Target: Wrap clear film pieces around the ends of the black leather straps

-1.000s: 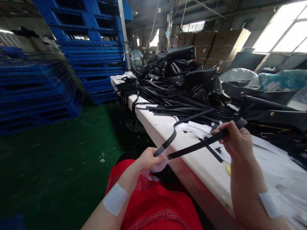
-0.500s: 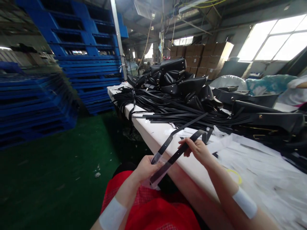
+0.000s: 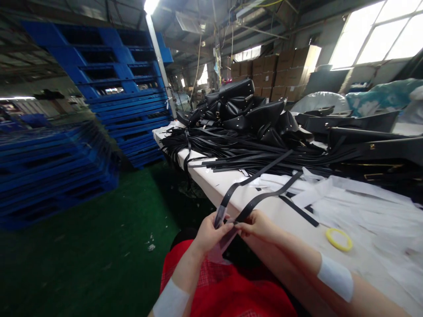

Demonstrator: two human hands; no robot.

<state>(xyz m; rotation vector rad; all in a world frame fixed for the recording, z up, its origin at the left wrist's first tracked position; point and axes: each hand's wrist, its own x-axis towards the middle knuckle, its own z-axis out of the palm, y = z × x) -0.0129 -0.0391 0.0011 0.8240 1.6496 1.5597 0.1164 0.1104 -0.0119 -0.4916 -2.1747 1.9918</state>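
Observation:
My left hand is closed around one end of a black strap where clear plastic film covers it. Close beside it, fingertips nearly touching, my right hand pinches a second black strap length at its filmed end. Both lengths run away from me over the table edge and show small holes. Whether they are two ends of one strap I cannot tell. A bundle of loose black straps lies across the table beyond my hands.
Black bags are heaped behind the straps. White sheets and a yellow ring lie on the white table at right. Blue pallets are stacked at left on the green floor. Cartons stand behind.
My right hand has slid down the strap toward me and now meets my left hand at the plastic-covered end. The view has shifted slightly, showing more of the yellow ring.

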